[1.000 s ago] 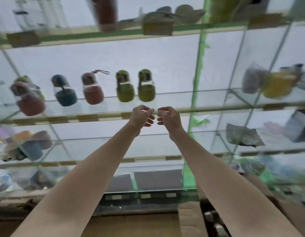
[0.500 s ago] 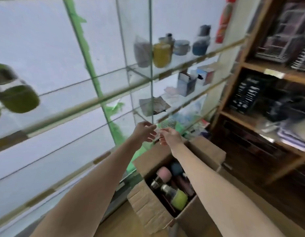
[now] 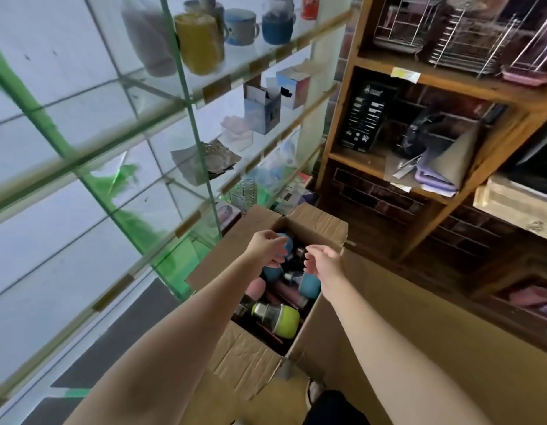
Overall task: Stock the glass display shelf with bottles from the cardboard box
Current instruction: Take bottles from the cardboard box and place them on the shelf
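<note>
An open cardboard box (image 3: 249, 354) stands on the floor below me, flaps spread. Inside lie several bottles: a lime-green one (image 3: 285, 321) near the front, a pink one (image 3: 255, 288) at the left, blue ones (image 3: 309, 285) further back. My left hand (image 3: 266, 248) hovers over the far end of the box with fingers loosely curled, holding nothing. Beside it my right hand (image 3: 321, 262) does the same, fingers relaxed and empty. The glass display shelf (image 3: 119, 142) runs along the left.
Mugs and a yellow container (image 3: 198, 41) stand on an upper glass shelf, with small cartons (image 3: 263, 108) one level below. A wooden shelving unit (image 3: 425, 78) with wire racks and packaged goods fills the right side. A large cardboard sheet (image 3: 419, 348) leans beside the box.
The view has swung from the shelf's bottle row down and right to the box. Both hands have dropped from shelf height to just above the bottles inside it.
</note>
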